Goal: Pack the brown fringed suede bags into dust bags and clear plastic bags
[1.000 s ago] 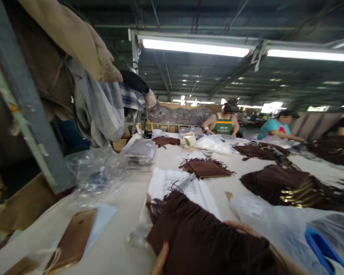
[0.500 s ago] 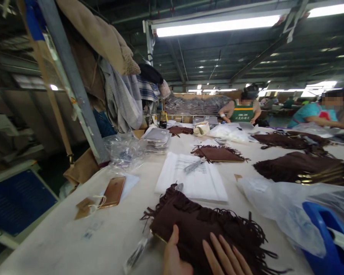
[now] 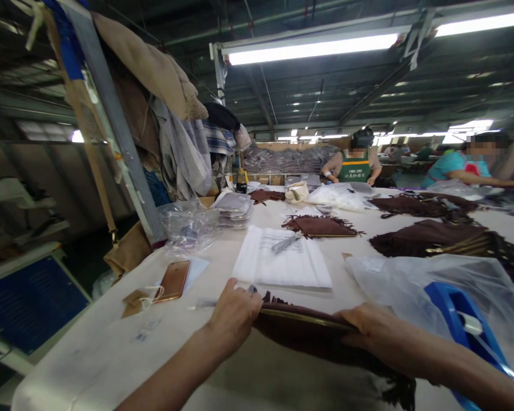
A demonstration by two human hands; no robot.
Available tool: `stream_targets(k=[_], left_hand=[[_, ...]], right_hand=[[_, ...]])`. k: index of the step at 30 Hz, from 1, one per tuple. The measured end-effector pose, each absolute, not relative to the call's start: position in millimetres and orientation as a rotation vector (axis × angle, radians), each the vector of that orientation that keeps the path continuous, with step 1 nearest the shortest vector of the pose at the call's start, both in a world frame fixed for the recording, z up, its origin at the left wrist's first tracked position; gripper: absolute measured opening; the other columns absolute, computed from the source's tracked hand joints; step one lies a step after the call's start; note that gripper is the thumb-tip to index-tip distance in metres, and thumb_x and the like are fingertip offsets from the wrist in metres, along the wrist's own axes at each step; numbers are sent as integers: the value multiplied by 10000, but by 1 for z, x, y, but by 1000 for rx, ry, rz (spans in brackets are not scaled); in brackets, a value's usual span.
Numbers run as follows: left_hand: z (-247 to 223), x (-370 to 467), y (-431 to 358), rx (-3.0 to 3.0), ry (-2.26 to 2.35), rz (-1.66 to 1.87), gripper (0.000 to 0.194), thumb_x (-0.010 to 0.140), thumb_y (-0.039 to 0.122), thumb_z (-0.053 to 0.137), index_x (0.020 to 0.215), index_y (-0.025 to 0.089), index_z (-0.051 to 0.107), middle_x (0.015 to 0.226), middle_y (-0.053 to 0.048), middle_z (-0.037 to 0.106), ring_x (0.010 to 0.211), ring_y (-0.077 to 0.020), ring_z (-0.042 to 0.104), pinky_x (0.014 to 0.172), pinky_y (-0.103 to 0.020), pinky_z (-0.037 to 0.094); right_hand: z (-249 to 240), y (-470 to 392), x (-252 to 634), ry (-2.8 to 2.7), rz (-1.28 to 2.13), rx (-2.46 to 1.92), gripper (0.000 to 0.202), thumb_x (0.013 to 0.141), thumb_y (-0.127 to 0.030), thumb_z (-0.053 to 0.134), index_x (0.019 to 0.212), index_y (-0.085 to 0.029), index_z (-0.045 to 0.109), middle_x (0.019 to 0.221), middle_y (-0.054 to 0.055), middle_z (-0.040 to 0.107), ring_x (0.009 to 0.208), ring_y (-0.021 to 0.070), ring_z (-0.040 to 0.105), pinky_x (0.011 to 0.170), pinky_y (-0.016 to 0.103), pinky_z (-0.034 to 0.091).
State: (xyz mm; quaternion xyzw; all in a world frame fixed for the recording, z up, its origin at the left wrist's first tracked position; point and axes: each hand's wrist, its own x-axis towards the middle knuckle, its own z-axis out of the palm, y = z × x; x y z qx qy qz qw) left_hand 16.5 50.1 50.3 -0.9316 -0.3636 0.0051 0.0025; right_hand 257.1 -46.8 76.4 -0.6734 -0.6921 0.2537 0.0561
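A dark brown fringed pouch (image 3: 304, 328) with a gold zipper along its upper edge is held up off the table, its zipper edge facing me. My left hand (image 3: 236, 308) is closed on the pouch's left corner, beside a small clear plastic packet (image 3: 203, 303). Round the right end of the same edge my right hand (image 3: 364, 328) is closed, thumb on the near side. Fringe hangs down at the lower right. Just beyond lies a white padded sheet (image 3: 282, 268), with another brown fringed pouch (image 3: 329, 226) behind it.
A phone (image 3: 174, 279) and a tan tag (image 3: 133, 302) lie on the left. Clear plastic bags (image 3: 186, 222) sit behind them. On the right are a plastic bag (image 3: 394, 285), a blue plastic object (image 3: 449, 311) and stacked brown pouches (image 3: 428, 237). Two people work across the table.
The pouch was lying flat with both hands spread on it. Now both hands grip its zipper edge and it is lifted and tilted, with the zipper showing.
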Motion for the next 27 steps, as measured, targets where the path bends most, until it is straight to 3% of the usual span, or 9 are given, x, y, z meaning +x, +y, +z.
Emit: stream_targets(k=[1,3,6,9,16,19,23,27], left_hand=[[59,17,55,-2936,-1138,117,160,743,97,512,758,166,655,731,-65,689,745,-202,623,845,-381,422],[80,17,62,-2985,-1101,163,135,750,197,557,647,189,643,647,-32,666,682,-186,596,678,-284,422],[115,12,63,-2956,-1105,221,91,714,284,623,686,205,658,633,-3,638,684,-184,575,593,-247,367],[144,9,64,-2978,-1110,333,106,675,314,654,693,209,659,607,25,594,665,-162,558,547,-221,335],[148,12,79,-2955,-1102,382,123,620,271,680,713,197,647,639,33,602,637,-136,547,514,-201,328],[142,15,87,-2862,-1072,270,69,647,190,626,716,194,639,654,20,614,628,-136,549,512,-204,320],[149,18,94,-2628,-1050,162,176,700,73,512,780,179,628,690,-20,629,653,-161,569,547,-226,351],[145,8,97,-2440,-818,34,215,779,13,440,858,143,592,795,-58,635,743,-179,575,698,-280,412]], right_hand=[[79,-47,259,-2130,760,-2046,177,744,-231,509,820,-202,667,760,26,693,706,173,631,614,240,427],[86,-50,268,-2201,758,-2031,180,721,-214,526,843,-197,657,763,27,684,722,182,620,633,250,416],[100,-56,285,-2244,736,-2012,163,702,-202,529,820,-204,642,743,9,660,716,173,599,633,239,406],[113,-58,297,-2195,732,-1992,136,744,-289,508,726,-190,599,673,1,602,646,154,553,574,227,385],[117,-40,300,-2189,839,-1881,191,710,-339,502,603,-182,519,571,-30,488,588,132,475,550,224,359],[121,-27,299,-2229,595,-1959,145,704,-273,498,596,-183,534,579,-20,520,598,145,503,562,235,363],[133,-14,297,-2243,211,-2122,111,736,-162,498,661,-193,574,603,-8,582,637,159,563,607,246,380],[118,-16,295,-2232,-169,-2157,303,769,-63,407,915,-189,641,794,62,687,742,210,639,650,298,448]])
